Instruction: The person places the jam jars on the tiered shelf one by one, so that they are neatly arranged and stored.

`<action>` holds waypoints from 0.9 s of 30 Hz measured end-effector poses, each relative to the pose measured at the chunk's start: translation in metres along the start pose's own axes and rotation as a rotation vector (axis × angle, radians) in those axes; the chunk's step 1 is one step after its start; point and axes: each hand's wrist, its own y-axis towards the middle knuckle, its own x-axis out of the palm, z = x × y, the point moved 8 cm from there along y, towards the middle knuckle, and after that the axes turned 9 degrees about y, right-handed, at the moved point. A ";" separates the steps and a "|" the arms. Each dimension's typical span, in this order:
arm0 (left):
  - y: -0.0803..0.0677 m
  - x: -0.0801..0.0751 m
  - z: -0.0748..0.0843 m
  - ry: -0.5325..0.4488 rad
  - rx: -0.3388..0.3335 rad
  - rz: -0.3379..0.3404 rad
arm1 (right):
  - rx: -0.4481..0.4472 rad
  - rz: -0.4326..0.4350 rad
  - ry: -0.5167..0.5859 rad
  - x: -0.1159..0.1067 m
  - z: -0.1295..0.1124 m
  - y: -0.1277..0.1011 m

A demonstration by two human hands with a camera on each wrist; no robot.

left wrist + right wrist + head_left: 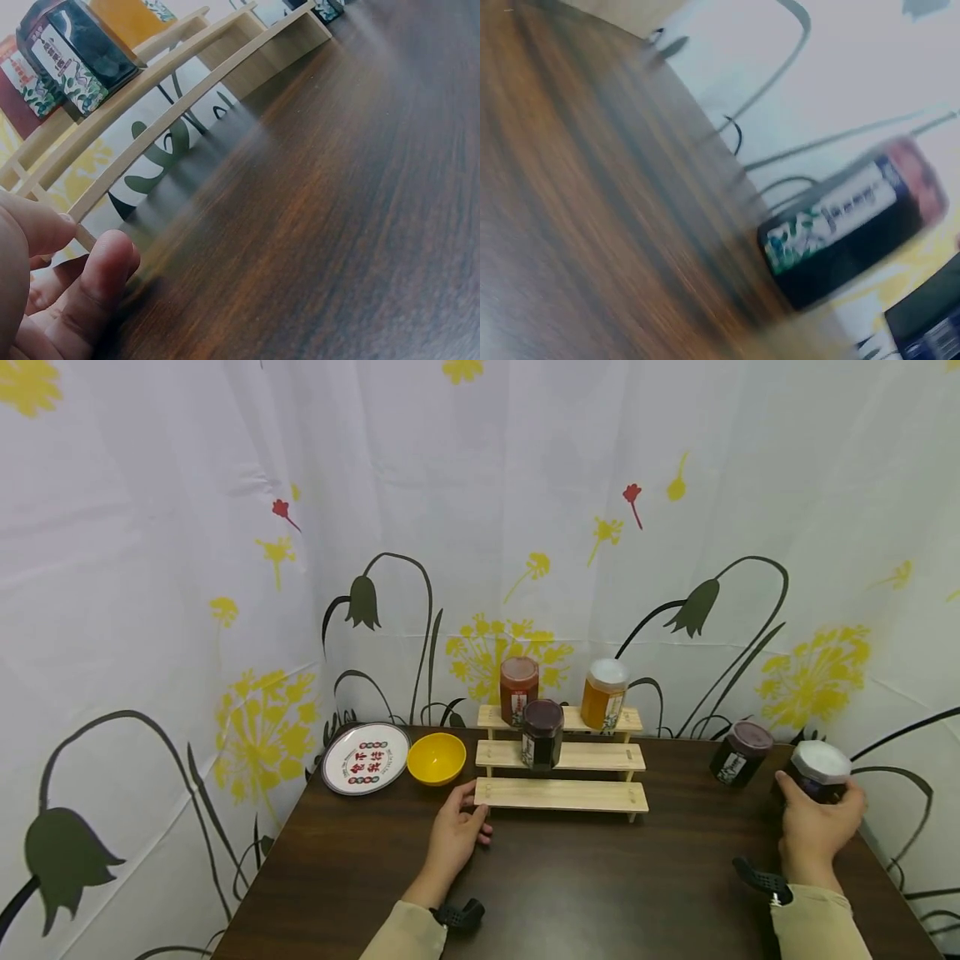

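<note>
A three-tier wooden display stand [562, 794] stands on the table. At the left end of its lowest step, my left hand [453, 833] holds the edge, thumb [109, 266] and fingers around the end support in the left wrist view. My right hand [819, 828], far right, grips a dark jar with a white lid [822, 763], fingers around its sides. Just left of it stands a dark jar with a purplish lid [741, 753]. On the stand, a dark jar [542, 735] occupies the middle step; a reddish jar [519, 691] and an amber jar [603, 695] occupy the top one.
Left of the stand are a yellow bowl [437, 758] and a white plate [366, 760] with red lettering. A flower-printed curtain [480, 510] hangs behind the dark wooden table [570, 885] and along its sides.
</note>
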 end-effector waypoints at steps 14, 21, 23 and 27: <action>0.000 0.000 -0.002 0.006 -0.013 0.002 | -0.342 -0.090 -0.117 0.045 -0.052 -0.053; -0.001 0.002 -0.003 0.002 -0.025 -0.002 | -0.364 -0.211 -0.115 0.068 -0.052 -0.080; -0.001 0.002 -0.003 -0.004 -0.019 0.000 | -0.372 -0.244 -0.104 0.077 -0.054 -0.089; 0.000 0.001 -0.002 -0.006 -0.011 0.005 | -0.380 -0.308 -0.093 0.095 -0.054 -0.104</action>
